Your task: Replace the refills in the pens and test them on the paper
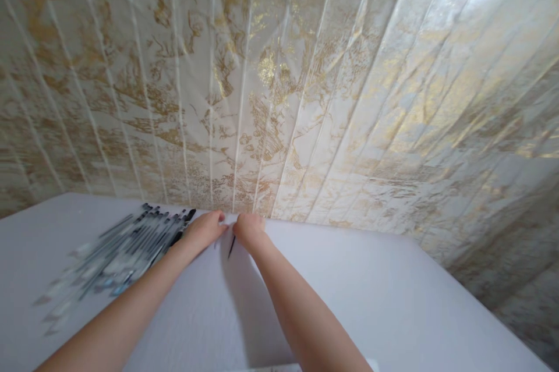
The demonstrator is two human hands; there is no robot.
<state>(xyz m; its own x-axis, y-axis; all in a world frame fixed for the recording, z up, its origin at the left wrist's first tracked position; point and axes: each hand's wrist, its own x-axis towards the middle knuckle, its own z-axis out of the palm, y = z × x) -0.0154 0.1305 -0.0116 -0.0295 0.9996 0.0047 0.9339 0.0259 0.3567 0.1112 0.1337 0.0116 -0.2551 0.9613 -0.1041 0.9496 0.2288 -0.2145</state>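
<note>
Both my hands meet near the far edge of a white table, close to the wall. My left hand has its fingers curled in, and my right hand is closed in a pinch right beside it. Between them they hold a thin dark pen part that points down toward the table; its details are too small to make out. A pile of several clear pens with dark caps lies on the table just left of my left forearm.
A wall with gold and cream patterned panels rises straight behind the table. The table's right edge runs diagonally toward the lower right. A bright light glares at the top right.
</note>
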